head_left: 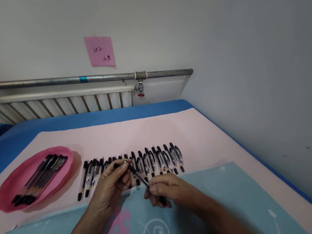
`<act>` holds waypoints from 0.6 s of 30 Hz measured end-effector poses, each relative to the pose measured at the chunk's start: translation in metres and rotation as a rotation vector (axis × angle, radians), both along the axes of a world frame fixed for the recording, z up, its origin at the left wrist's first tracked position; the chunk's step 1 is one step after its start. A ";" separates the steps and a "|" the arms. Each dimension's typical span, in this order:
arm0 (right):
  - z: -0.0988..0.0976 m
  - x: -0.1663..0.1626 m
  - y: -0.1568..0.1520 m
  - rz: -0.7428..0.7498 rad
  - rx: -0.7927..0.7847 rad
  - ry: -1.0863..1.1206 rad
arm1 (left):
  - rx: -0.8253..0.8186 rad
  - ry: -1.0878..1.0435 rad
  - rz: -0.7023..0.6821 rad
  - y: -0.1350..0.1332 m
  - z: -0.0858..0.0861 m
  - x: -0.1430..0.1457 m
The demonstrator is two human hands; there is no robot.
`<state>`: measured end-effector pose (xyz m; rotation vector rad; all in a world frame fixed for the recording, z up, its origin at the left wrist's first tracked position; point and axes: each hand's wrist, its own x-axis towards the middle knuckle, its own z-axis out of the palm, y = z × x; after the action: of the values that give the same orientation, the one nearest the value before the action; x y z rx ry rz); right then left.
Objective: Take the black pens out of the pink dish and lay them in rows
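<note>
A slim dark pen [139, 176] slants between my two hands above the blue cloth. My left hand [113, 184] pinches its upper left end between thumb and fingers. A small black piece also shows at those fingertips; I cannot tell whether it is a cap. My right hand [163, 189] is closed around the pen's lower part, and a black end pokes out below the fingers. Just behind my hands lies a long row of black pens [150, 160] with clear barrels and yellowish bands. My hands hide part of that row.
At the left, a pink scalloped tray [62, 181] holds several similar pens [39, 180]. A pink sheet [205, 139] and a blue patterned cloth [219, 203] cover the blue surface. A radiator [88, 103], a metal pipe [168, 73] and walls stand behind.
</note>
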<state>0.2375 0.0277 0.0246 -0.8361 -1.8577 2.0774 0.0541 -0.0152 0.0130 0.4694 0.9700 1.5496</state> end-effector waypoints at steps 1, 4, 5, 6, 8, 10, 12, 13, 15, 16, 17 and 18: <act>0.000 0.000 0.000 -0.031 0.015 -0.020 | -0.002 0.005 -0.001 0.000 0.000 0.000; -0.003 -0.002 0.001 -0.175 0.075 -0.022 | -0.003 0.017 -0.005 0.000 -0.001 -0.001; -0.004 -0.002 0.001 -0.190 0.067 -0.011 | -0.001 0.019 -0.008 0.000 -0.001 -0.001; -0.004 -0.002 0.001 -0.180 0.036 0.004 | 0.002 0.019 -0.009 0.000 -0.001 -0.001; -0.003 -0.002 0.001 -0.102 -0.060 0.025 | 0.003 0.021 -0.011 0.000 -0.001 -0.002; -0.001 -0.001 0.001 -0.028 -0.118 0.019 | 0.007 0.027 -0.006 0.000 -0.001 -0.002; 0.000 0.000 0.001 -0.057 -0.091 -0.011 | 0.011 0.035 0.002 0.000 0.000 -0.002; 0.001 0.000 0.001 -0.109 -0.056 -0.021 | 0.011 0.036 0.004 0.000 0.000 -0.002; 0.001 0.000 0.001 -0.215 -0.013 -0.003 | 0.010 0.036 0.004 0.000 0.001 -0.002; 0.001 0.000 0.001 -0.232 -0.026 0.012 | 0.011 0.036 -0.001 0.000 0.001 -0.002; 0.001 0.000 0.000 -0.213 -0.063 0.021 | 0.015 0.037 -0.004 0.000 0.001 -0.002; 0.002 0.000 0.000 -0.170 -0.112 0.021 | 0.020 0.039 -0.007 0.000 0.000 -0.002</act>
<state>0.2371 0.0277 0.0262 -0.9585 -1.6112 2.0904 0.0521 -0.0154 0.0133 0.5182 0.9820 1.5504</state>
